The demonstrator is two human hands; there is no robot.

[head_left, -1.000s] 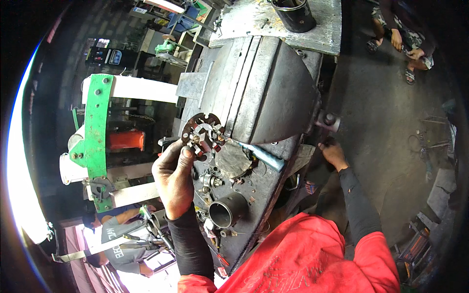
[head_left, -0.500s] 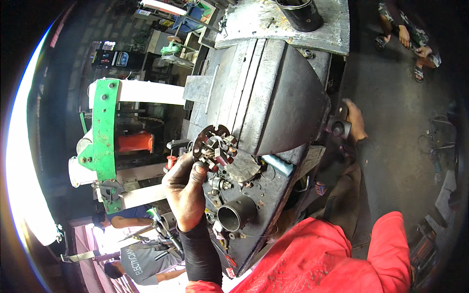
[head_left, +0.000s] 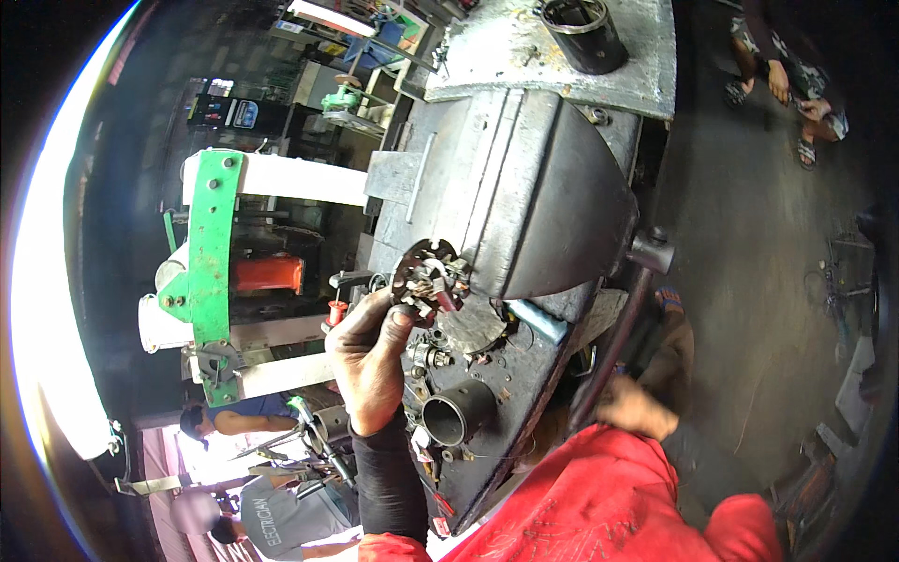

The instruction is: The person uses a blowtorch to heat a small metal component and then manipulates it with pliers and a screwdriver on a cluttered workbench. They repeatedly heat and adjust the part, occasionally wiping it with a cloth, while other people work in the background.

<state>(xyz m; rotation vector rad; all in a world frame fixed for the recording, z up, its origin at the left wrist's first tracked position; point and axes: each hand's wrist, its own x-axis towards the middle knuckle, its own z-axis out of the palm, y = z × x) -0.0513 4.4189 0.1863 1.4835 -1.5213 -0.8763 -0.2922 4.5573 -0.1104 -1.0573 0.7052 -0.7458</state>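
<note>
My left hand point(head_left: 370, 361) is closed, thumb and fingers pinching the edge of a brush holder plate point(head_left: 433, 281), a dark round plate with several small metal blocks on it. It is held up over the bench, in front of a large grey bench vise point(head_left: 571, 197). The vise's long bar handle point(head_left: 613, 361) hangs slanting down from its screw head point(head_left: 653, 251). My right hand point(head_left: 639, 409) is blurred beside the bar's lower end; whether its fingers grip the bar cannot be made out.
On the bench stand a dark metal cylinder point(head_left: 459, 412), a small gear part point(head_left: 429, 356) and a blue tube-like thing point(head_left: 536, 321). A dark can point(head_left: 585, 37) stands on the far board. A green and white frame point(head_left: 211, 253) rises at left. Other people are at far right and lower left.
My right hand has moved from beside the vise's screw head down toward my body, and the bar handle now shows slanting downward. My left hand still holds the brush holder plate, its view shifted slightly.
</note>
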